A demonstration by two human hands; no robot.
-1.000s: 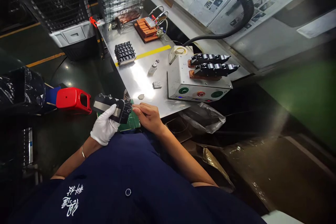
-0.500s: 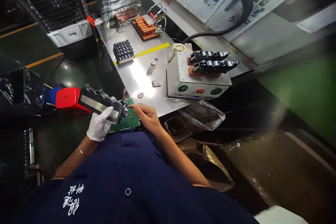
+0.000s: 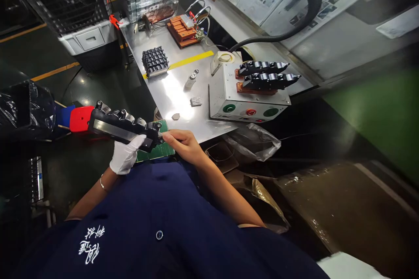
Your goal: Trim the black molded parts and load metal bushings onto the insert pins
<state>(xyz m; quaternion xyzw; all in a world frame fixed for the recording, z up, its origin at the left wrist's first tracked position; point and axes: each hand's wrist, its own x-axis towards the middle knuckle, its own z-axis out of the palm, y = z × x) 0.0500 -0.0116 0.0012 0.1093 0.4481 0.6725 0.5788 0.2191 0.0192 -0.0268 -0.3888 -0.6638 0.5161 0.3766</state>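
Note:
My left hand (image 3: 125,157), in a white glove, grips a long black moulded part (image 3: 98,118) with rounded lobes along its top and a flat metal strip on its side. The thumb lies over the strip near the part's right end. My bare right hand (image 3: 185,144) is pinched closed at that same end. Whatever sits between its fingertips is too small to make out. Below the part lies a green board (image 3: 168,150), partly covered by it and by my hands.
A white control box (image 3: 218,96) with buttons carries two black lobed parts (image 3: 270,80). Similar parts form a block (image 3: 155,61) on the metal table (image 3: 203,128). A small bottle (image 3: 190,80), an orange fixture (image 3: 183,32) and a red stool (image 3: 80,118) stand around.
The black part has shifted slightly left and sits a little more level. My right fingertips have come against its right end.

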